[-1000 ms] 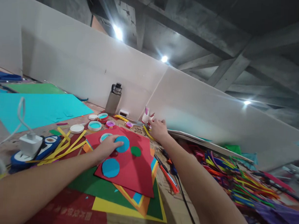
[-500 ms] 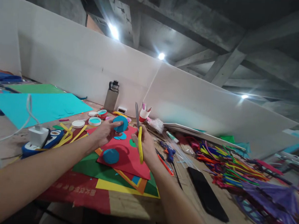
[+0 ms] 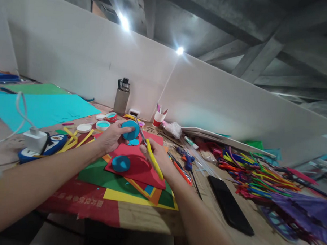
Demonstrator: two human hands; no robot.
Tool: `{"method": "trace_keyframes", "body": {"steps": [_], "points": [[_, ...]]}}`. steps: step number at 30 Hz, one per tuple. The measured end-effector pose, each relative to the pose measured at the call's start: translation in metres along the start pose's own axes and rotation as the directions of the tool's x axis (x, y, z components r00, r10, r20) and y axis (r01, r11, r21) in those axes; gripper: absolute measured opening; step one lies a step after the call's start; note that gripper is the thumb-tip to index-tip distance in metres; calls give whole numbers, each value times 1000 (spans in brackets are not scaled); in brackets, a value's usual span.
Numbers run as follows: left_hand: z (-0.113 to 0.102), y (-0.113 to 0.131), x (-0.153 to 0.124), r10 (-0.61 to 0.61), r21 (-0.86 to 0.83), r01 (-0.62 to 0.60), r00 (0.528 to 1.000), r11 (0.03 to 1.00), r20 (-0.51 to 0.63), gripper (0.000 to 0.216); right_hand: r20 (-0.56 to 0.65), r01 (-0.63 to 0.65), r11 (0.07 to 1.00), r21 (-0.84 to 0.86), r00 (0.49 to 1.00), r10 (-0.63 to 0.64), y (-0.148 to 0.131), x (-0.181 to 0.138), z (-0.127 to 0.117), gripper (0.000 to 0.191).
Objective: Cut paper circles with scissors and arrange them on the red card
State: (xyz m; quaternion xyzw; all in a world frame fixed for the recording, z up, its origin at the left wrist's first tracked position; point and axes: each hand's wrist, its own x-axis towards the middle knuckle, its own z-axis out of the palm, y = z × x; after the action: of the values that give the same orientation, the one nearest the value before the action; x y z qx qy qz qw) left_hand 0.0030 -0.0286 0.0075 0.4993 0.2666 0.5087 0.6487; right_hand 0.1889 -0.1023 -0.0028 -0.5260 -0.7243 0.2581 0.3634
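Note:
Between thumb and fingers, my left hand (image 3: 114, 135) pinches a blue paper circle (image 3: 130, 130) above a red sheet (image 3: 140, 154). My right hand (image 3: 157, 154) grips yellow-handled scissors (image 3: 154, 159), their blades pointing up and leaning left beside the circle's right edge. Whether the blades touch the paper I cannot tell. A second blue circle (image 3: 121, 163) lies on the red sheet, and smaller light-blue pieces (image 3: 133, 142) rest below the held circle. Under the red sheet are green (image 3: 96, 175), orange and yellow sheets.
Behind stand a bottle (image 3: 122, 96) and a paper cup with pens (image 3: 159, 117). To the right lie a glue gun (image 3: 187, 159), a box cutter (image 3: 181, 171), a black phone (image 3: 229, 205) and pipe cleaners (image 3: 258, 173). A charger on a power strip (image 3: 43, 146) sits left.
The scissors have tilted to the left, bringing their blades to the held circle's edge. The circle stays pinched in my left hand. The camera view has shifted slightly.

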Motion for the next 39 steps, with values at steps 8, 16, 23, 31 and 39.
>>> {"method": "trace_keyframes", "body": {"steps": [8, 16, 23, 31, 39], "points": [[1, 1, -1, 13, 87, -10, 999, 996, -42, 32, 9, -5, 1000, 18, 1000, 5, 9, 1, 5, 38], [6, 1, -2, 3, 126, 4, 999, 992, -49, 27, -7, -13, 1000, -10, 1000, 13, 11, 1, 7, 40], [5, -3, -3, 20, 104, -19, 1000, 994, -11, 28, -31, -9, 1000, -5, 999, 9, 10, 0, 8, 39], [3, -6, -2, 29, 113, -32, 999, 993, 24, 30, -63, -18, 1000, 26, 998, 19, 11, 0, 11, 39], [1, -7, 0, 19, 120, -22, 999, 992, 28, 26, -61, -37, 999, 34, 997, 39, 6, -1, 11, 39]]}}
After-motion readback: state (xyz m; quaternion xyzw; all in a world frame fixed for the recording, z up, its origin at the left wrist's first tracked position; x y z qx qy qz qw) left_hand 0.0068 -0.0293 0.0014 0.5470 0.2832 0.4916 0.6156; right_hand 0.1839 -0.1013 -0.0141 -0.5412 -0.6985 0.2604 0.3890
